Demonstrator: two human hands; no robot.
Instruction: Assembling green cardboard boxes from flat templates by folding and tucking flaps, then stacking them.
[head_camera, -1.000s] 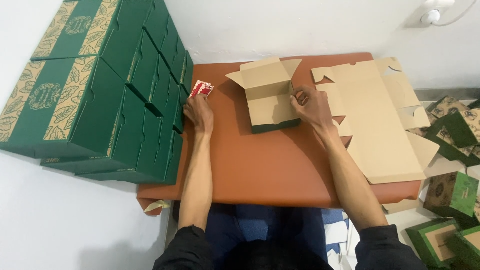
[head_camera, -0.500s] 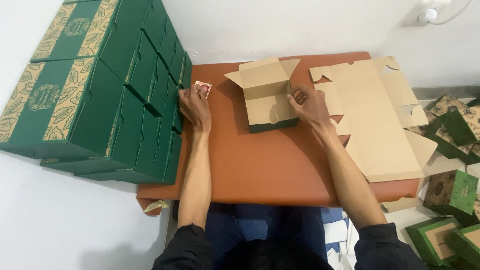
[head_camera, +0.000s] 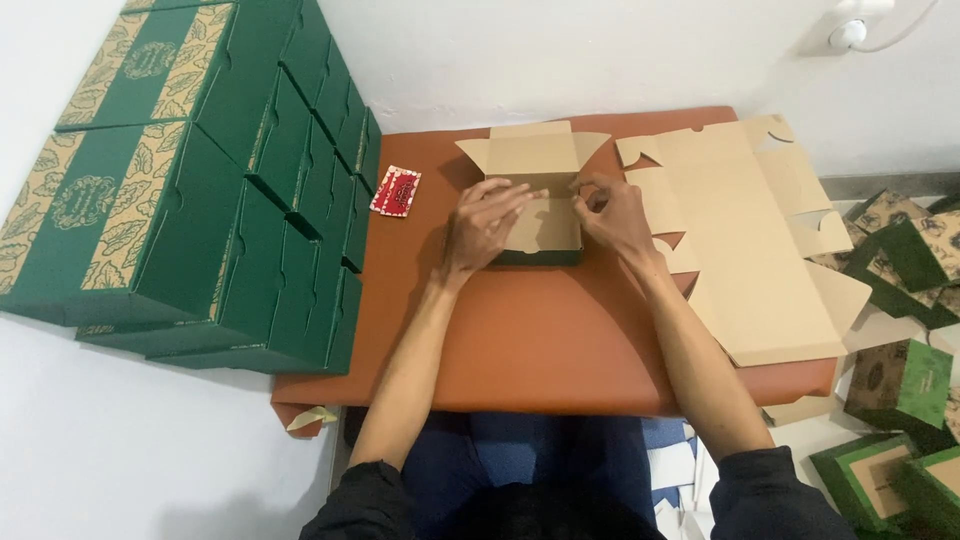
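A half-folded cardboard box (head_camera: 540, 200), plain brown inside and dark green on its outer wall, sits near the far middle of the rust-brown tabletop (head_camera: 540, 340), its top flaps standing open toward the wall. The left hand (head_camera: 485, 225) lies over the box's left side with its fingers spread loosely and reaching into the opening, resting on the cardboard rather than clamped around anything. The right hand (head_camera: 612, 215) is at the box's right edge, its fingertips drawn together and pinching a part of the cardboard there; exactly which flap it grips is hidden by the fingers. Just right of the box, touching or nearly so, lies a stack of flat unfolded box blanks (head_camera: 750, 250), brown side up, reaching to the tabletop's right edge. A small red packet (head_camera: 396, 190) lies on the tabletop left of the box, well apart from the left hand. Further left, finished green boxes with leaf-patterned lids (head_camera: 190, 190) are stacked high. More green boxes (head_camera: 900, 380) lie on the floor to the right.
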